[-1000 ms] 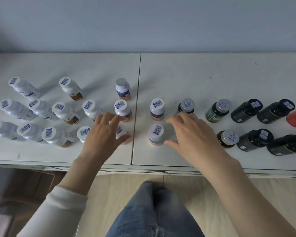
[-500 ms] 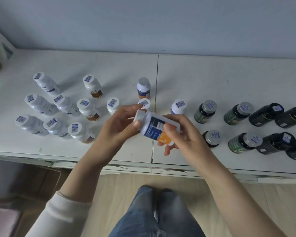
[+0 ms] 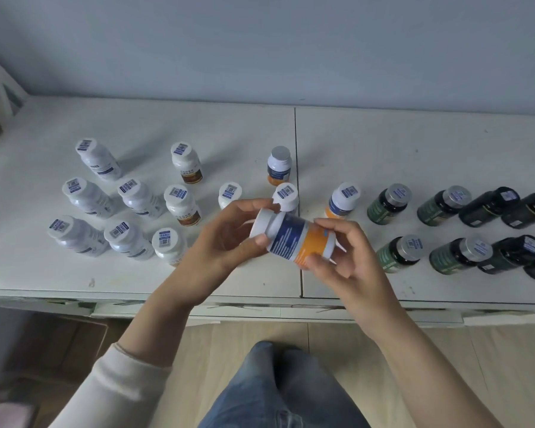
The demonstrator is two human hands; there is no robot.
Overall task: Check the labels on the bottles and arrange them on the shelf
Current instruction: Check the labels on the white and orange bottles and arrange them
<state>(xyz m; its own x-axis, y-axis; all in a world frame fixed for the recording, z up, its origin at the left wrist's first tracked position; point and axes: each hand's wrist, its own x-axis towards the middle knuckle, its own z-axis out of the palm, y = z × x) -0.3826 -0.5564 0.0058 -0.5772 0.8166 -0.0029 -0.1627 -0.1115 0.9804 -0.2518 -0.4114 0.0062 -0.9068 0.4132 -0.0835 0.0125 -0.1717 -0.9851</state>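
Bottle (image 3: 294, 239) lies sideways, held above the counter (image 3: 414, 143) near its 6 o'clock edge. Smooth white plastic cylinder, cap toward 9 o'clock, glossy blue-and-orange label up. Left grip (image 3: 226, 239) curled round the cap end, right grip (image 3: 349, 261) pinching the base. White bottles (image 3: 179, 205) stand at 9 o'clock, dark bottles (image 3: 445, 205) at 3. Counter top scuffed white, seam (image 3: 295, 134) down the middle; open room at 12.

A plain grey-blue wall (image 3: 260, 41) fills the top. A light wooden floor (image 3: 476, 366) lies at the bottom, with a brown cardboard box (image 3: 68, 344) at its left and something pink (image 3: 0, 412) in the corner.
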